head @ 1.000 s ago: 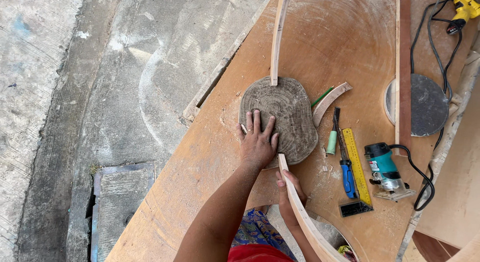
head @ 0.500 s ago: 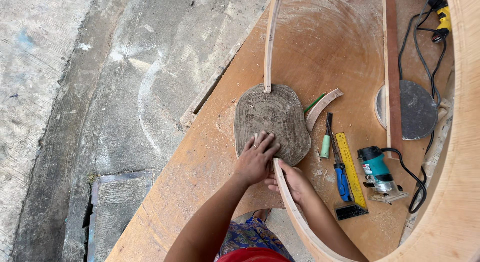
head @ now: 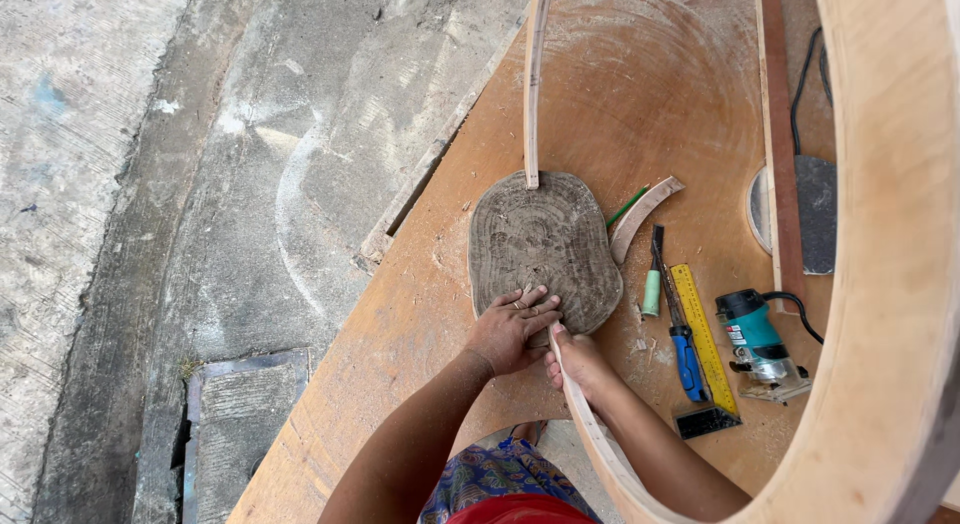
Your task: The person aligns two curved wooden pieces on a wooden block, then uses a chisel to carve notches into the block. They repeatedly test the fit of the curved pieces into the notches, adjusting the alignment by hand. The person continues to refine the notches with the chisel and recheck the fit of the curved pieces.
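A flat, rounded slab of grey weathered wood (head: pixel 540 239) lies on a plywood sheet (head: pixel 640 104). My left hand (head: pixel 512 329) rests palm down on the slab's near edge and holds nothing. My right hand (head: pixel 578 362) is just beside it, closed on the near end of a long bent wooden strip (head: pixel 890 284). The strip loops up close to the camera on the right. Its other end (head: pixel 533 84) comes down from the top and meets the slab's far edge.
Right of the slab lie a short curved wood offcut (head: pixel 640 212), a green pencil (head: pixel 627 206), a blue-handled screwdriver (head: pixel 685 349), a yellow square ruler (head: pixel 705 344) and a teal corded trim router (head: pixel 755 339). A wooden batten (head: pixel 778 144) crosses a dark disc (head: pixel 815 214). Concrete floor (head: pixel 200 184) is at left.
My left hand has slid from the slab's middle to its near edge. My right hand has come up beside it with the strip's end. The strip's loop now fills the right side.
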